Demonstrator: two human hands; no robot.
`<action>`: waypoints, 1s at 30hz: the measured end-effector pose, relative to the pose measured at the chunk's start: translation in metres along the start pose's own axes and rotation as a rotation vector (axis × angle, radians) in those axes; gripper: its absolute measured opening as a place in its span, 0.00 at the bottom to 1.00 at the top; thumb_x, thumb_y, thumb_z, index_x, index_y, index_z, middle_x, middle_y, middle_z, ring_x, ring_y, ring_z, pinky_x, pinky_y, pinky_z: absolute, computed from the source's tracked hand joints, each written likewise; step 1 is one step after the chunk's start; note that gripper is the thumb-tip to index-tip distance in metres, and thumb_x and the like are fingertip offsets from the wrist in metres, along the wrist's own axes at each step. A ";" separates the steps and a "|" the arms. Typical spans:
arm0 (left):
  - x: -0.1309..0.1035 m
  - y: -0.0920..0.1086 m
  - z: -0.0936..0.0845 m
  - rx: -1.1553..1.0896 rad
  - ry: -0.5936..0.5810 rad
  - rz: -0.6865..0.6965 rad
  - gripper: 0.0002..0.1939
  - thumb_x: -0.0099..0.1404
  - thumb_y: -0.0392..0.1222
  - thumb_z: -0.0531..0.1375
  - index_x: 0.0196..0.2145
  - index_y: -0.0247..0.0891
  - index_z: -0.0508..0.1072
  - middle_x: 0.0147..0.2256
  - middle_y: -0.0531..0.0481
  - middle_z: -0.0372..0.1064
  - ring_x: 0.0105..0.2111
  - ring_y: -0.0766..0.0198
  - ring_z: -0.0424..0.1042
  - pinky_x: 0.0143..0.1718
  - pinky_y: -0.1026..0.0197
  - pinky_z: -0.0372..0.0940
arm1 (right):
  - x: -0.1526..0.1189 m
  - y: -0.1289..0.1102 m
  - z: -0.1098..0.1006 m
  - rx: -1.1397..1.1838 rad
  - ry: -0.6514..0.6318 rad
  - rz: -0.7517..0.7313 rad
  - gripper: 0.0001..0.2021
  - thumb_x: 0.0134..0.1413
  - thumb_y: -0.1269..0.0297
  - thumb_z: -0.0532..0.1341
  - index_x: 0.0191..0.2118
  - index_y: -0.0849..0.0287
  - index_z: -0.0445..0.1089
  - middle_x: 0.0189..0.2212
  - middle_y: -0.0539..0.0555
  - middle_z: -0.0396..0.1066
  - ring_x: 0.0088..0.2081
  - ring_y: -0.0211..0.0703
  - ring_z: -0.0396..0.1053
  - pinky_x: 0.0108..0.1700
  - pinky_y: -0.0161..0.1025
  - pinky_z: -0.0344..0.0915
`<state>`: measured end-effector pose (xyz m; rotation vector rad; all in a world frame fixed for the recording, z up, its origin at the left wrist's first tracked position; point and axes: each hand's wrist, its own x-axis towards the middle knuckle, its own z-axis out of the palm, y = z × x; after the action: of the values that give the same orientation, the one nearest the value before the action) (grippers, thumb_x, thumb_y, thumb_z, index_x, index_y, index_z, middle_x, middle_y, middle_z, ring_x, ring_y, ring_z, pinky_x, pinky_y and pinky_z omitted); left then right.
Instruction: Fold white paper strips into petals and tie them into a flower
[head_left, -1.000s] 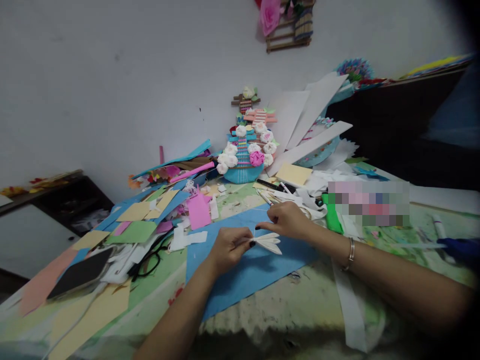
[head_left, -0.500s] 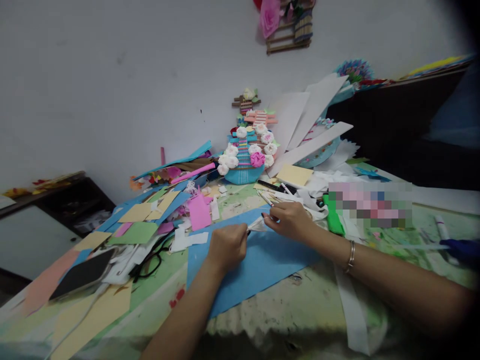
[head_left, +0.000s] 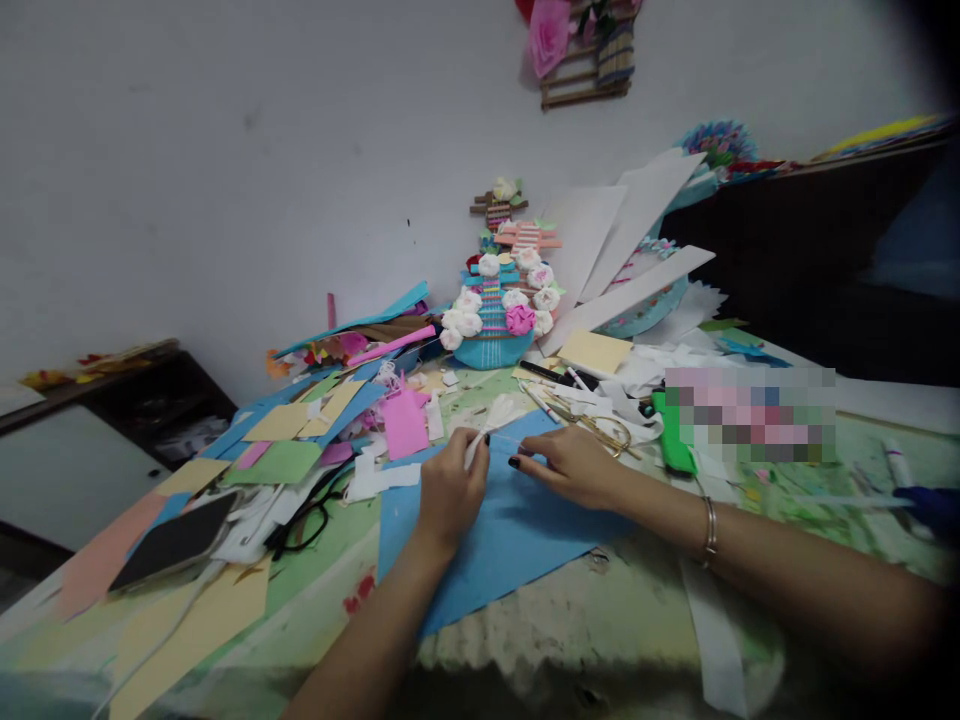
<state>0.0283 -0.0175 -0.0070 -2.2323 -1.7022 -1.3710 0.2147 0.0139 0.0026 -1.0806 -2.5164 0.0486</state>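
My left hand is closed round the base of a small white paper piece, whose rounded, petal-like end points up and away. To its right, my right hand pinches a thin, pale thread that runs across to the white piece. Both hands are above a blue sheet lying on the green, paint-stained table cover. Scissors with gold handles rest just beyond my right hand.
Paper scraps, a dark phone and a cable lie at the left. Flower-covered blue craft stands at the back. A green object and white strips are at the right, near a dark blue sleeve or glove.
The white piece now stands up from my left hand instead of pointing right. My right hand has drawn slightly away and down, and the thread and scissors handles show.
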 end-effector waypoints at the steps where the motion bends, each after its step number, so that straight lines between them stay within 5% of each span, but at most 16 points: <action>1: 0.001 0.000 -0.001 -0.045 0.009 -0.041 0.06 0.65 0.40 0.52 0.33 0.38 0.67 0.25 0.51 0.71 0.24 0.65 0.70 0.28 0.65 0.58 | 0.000 0.001 0.001 0.057 -0.011 -0.066 0.21 0.63 0.53 0.46 0.44 0.59 0.71 0.33 0.58 0.75 0.34 0.45 0.71 0.33 0.36 0.57; 7: 0.006 -0.001 -0.002 -0.359 -0.004 -0.245 0.07 0.62 0.44 0.56 0.30 0.38 0.66 0.26 0.51 0.71 0.23 0.66 0.69 0.28 0.64 0.60 | -0.002 0.003 0.007 0.336 -0.065 -0.291 0.16 0.62 0.69 0.49 0.52 0.58 0.66 0.43 0.56 0.73 0.40 0.40 0.71 0.39 0.33 0.60; 12: 0.012 0.000 -0.001 -0.772 -0.216 -0.386 0.14 0.60 0.51 0.57 0.31 0.36 0.65 0.24 0.48 0.71 0.20 0.65 0.69 0.19 0.65 0.58 | 0.001 0.006 0.012 0.320 -0.080 -0.256 0.14 0.56 0.75 0.52 0.43 0.59 0.72 0.38 0.55 0.75 0.37 0.41 0.71 0.38 0.34 0.61; 22: 0.013 -0.003 -0.006 -1.226 -0.356 -0.604 0.18 0.47 0.48 0.68 0.32 0.32 0.73 0.24 0.52 0.66 0.21 0.73 0.63 0.22 0.69 0.57 | 0.008 0.014 0.009 0.698 -0.093 -0.010 0.17 0.59 0.59 0.51 0.33 0.65 0.74 0.25 0.54 0.72 0.23 0.34 0.64 0.27 0.32 0.58; 26: 0.011 -0.001 -0.005 -1.309 -0.462 -0.609 0.19 0.46 0.47 0.70 0.32 0.31 0.74 0.21 0.54 0.63 0.19 0.74 0.60 0.21 0.70 0.53 | 0.009 0.010 0.009 1.116 -0.129 0.080 0.22 0.57 0.52 0.53 0.45 0.66 0.70 0.31 0.57 0.74 0.19 0.31 0.60 0.21 0.30 0.55; 30: 0.009 -0.002 0.000 -1.346 -0.509 -0.593 0.16 0.49 0.46 0.69 0.32 0.32 0.73 0.20 0.56 0.61 0.19 0.75 0.58 0.22 0.70 0.51 | 0.008 0.005 0.008 1.309 -0.149 0.084 0.28 0.56 0.52 0.56 0.58 0.63 0.59 0.23 0.53 0.73 0.14 0.28 0.54 0.16 0.29 0.50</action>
<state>0.0268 -0.0097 -0.0015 -2.9135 -1.9550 -2.9908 0.2107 0.0242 -0.0026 -0.5692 -1.8287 1.5582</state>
